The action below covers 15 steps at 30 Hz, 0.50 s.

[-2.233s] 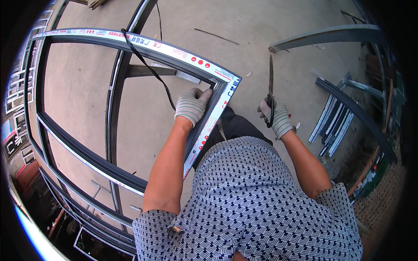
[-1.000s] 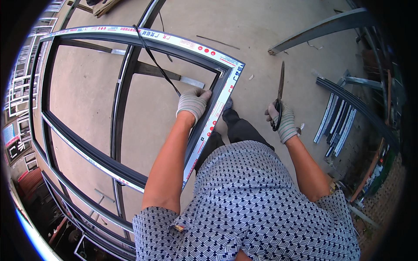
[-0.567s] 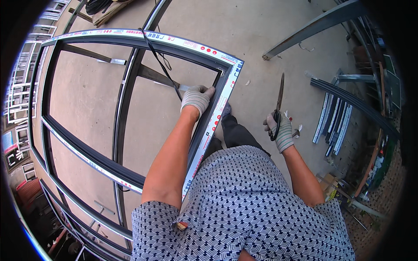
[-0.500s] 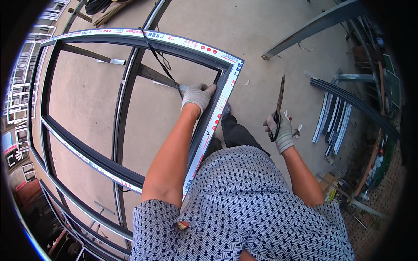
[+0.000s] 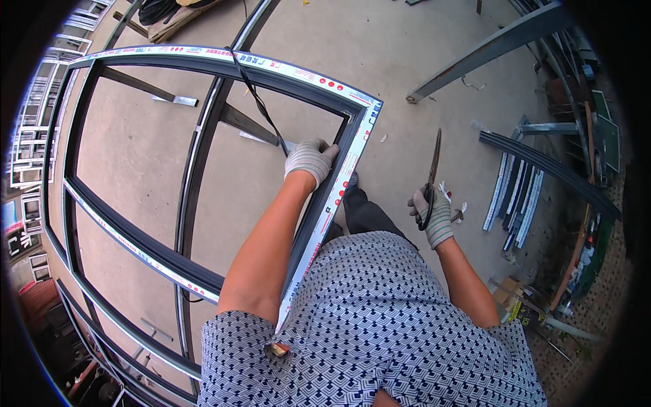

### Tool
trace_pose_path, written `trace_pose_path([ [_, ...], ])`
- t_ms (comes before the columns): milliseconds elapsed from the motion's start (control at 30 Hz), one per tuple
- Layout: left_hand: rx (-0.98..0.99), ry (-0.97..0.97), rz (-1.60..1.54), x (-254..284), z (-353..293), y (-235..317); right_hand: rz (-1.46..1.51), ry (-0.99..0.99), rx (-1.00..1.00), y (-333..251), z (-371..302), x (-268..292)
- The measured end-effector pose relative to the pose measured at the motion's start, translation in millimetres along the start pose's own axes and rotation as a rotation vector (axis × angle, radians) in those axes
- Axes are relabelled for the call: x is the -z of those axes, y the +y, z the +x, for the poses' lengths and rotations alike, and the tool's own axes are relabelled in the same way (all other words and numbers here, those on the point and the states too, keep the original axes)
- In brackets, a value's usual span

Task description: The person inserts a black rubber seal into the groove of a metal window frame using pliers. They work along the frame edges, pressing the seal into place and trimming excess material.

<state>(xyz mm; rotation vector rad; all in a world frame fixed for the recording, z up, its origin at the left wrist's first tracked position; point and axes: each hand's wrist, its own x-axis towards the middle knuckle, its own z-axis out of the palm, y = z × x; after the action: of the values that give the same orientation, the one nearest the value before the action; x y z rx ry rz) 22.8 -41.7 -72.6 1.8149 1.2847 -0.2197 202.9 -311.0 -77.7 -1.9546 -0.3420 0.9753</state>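
Observation:
My left hand (image 5: 312, 163), in a striped grey work glove, is closed at the inner edge of a large dark window frame (image 5: 357, 152) faced with printed white film. Its thumb rests against the frame's right side. A thin black sealing strip (image 5: 255, 98) hangs over the far rail and runs down into the left hand. Where it ends inside the fingers is hidden. My right hand (image 5: 434, 214), gloved alike, is apart from the frame on the right. It grips black-handled scissors (image 5: 432, 166), their long dark blades pointing away from me and looking closed.
Dark steel supports (image 5: 193, 156) run beneath the window frame. At the right, several cut profiles (image 5: 513, 197) lie below a long dark profile bundle (image 5: 542, 166). A grey steel beam (image 5: 481, 57) reaches in at the far right. More frames (image 5: 30, 156) stand along the left.
The view has shifted slightly. My left hand stays at the frame's inner edge, its fingers slightly more curled, and my right hand still holds the scissors.

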Motion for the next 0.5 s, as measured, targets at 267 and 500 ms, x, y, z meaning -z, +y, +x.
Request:
trace_pose_path([
  [267,-0.035,0.039,0.017,-5,-32,-1,-0.001,-0.014,0.042,11,0,9],
  [500,0.015,0.031,0.016,-16,-21,0,0.010,-0.003,-0.031,2,-6,2],
])
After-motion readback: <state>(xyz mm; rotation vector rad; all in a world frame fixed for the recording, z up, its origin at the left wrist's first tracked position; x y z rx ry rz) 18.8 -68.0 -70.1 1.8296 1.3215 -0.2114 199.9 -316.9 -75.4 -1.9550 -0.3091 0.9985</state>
